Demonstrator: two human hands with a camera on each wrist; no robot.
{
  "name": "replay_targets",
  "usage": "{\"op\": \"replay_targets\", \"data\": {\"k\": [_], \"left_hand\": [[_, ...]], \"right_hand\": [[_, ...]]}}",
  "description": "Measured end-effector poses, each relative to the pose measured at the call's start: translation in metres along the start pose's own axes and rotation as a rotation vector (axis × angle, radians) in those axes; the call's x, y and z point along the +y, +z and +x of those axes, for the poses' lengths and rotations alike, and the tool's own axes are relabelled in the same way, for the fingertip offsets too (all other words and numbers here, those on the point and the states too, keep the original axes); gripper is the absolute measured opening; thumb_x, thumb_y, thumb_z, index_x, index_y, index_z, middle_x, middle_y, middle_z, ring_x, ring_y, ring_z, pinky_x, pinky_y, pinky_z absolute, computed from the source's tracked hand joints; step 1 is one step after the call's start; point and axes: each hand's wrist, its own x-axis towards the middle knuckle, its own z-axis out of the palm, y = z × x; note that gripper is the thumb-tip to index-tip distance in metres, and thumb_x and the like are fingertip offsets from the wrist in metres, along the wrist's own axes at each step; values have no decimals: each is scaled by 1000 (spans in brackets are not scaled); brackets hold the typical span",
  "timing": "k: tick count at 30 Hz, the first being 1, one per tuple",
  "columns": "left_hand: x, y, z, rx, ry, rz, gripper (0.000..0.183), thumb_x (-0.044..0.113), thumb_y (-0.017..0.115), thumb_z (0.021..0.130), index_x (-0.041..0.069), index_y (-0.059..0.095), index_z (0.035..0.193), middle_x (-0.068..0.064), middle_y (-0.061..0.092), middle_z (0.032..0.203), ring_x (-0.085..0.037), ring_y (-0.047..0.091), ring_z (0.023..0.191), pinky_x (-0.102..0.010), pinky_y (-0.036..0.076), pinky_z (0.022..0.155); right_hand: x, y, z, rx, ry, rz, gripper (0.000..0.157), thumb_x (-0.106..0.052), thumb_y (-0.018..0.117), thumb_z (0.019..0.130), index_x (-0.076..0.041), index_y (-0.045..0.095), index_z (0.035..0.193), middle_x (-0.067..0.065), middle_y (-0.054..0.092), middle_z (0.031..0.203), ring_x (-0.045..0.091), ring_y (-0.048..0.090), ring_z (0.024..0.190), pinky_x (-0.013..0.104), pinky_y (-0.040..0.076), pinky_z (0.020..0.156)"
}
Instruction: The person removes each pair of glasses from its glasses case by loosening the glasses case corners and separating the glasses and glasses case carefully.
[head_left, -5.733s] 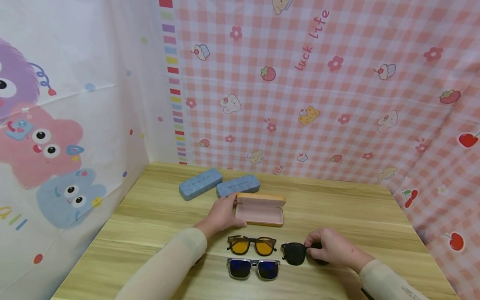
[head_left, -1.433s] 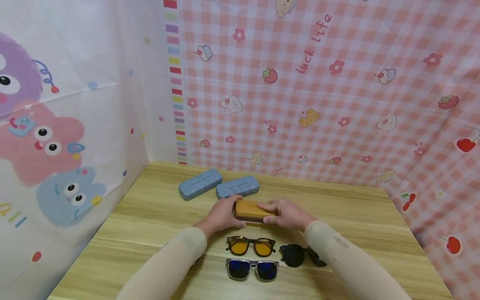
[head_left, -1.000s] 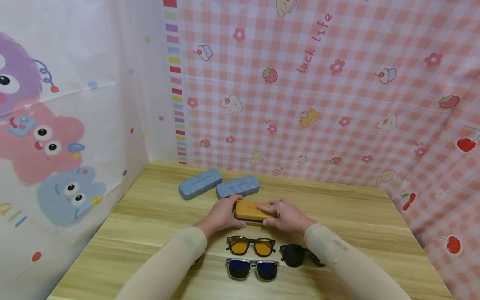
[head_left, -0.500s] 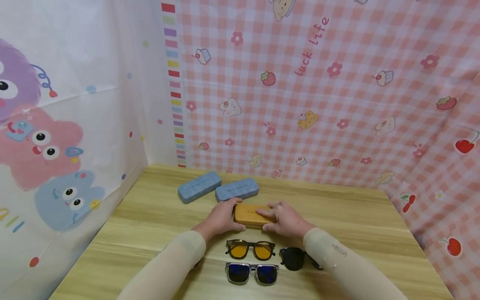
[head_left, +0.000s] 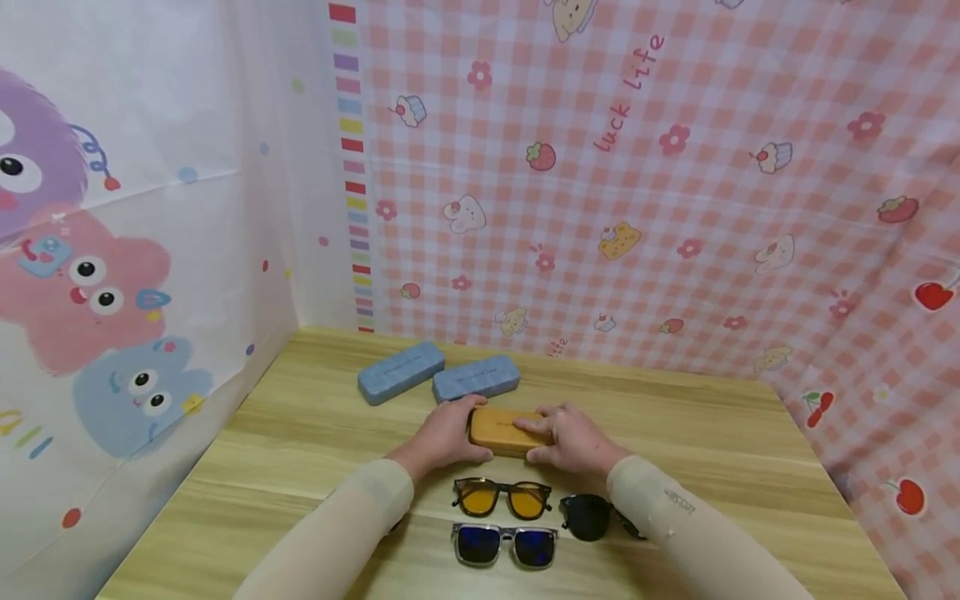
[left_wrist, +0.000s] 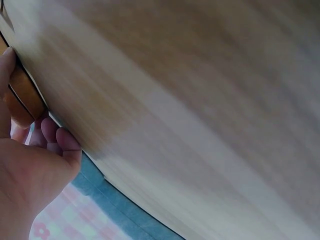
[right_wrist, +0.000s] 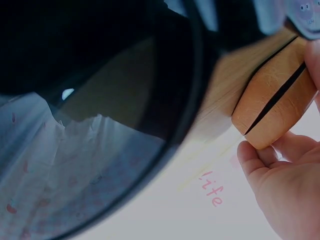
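An orange glasses case [head_left: 498, 433] lies on the wooden table with its lid down; a dark seam runs round it. My left hand [head_left: 446, 433] holds its left end, thumb at the front and fingers behind. At the right end, my right hand [head_left: 579, 440] grips the case, a finger across the lid and the thumb on the front. Both wrist views show an end of the case [right_wrist: 277, 100] between thumb and fingers. In front lie yellow-lensed glasses [head_left: 478, 500], clear-framed sunglasses [head_left: 477, 546] with dark blue lenses, and black sunglasses [head_left: 587, 517], partly behind the right sleeve.
Two blue glasses cases, the left one [head_left: 401, 372] and the right one [head_left: 476, 379], lie behind the orange case. The table [head_left: 712, 433] meets patterned cloths at its back and sides. A dark lens [right_wrist: 115, 115] looms large in the right wrist view.
The orange case stood open, pink lining showing, while my right hand was at the black sunglasses. That hand has since moved to the case, and its lid has come down. My left hand has stayed.
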Motion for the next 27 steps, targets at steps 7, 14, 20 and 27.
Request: {"op": "replay_targets", "data": {"k": [7,14,20,27], "left_hand": [[0,0,1,1,6,13,90,40,96,80,14,53,155,-12,65,147,-33,62,131,-51,50,114],[2,-2,0,3,19,21,88,39,96,80,12,55,154,-12,65,146,-34,63,131,-51,50,114],[1,0,1,4,22,12,88,38,96,80,12,55,153,-12,66,146,-33,63,130,-51,51,112],[1,0,0,1,29,22,86,38,96,80,12,57,152,-11,67,145,-32,64,129,-50,51,112]], "right_hand": [[0,-1,2,-12,20,0,58,-33,86,92,-33,66,146,17,62,152,31,61,120,50,52,101],[-1,-2,2,-25,50,5,58,-34,86,92,-36,66,146,19,57,157,36,58,129,54,50,108],[-1,-2,1,-28,56,3,59,-32,87,91,-36,66,146,19,57,158,38,57,131,55,49,110],[-1,-1,1,-37,63,12,58,-33,86,92,-35,66,146,18,56,159,38,57,134,56,48,113]]}}
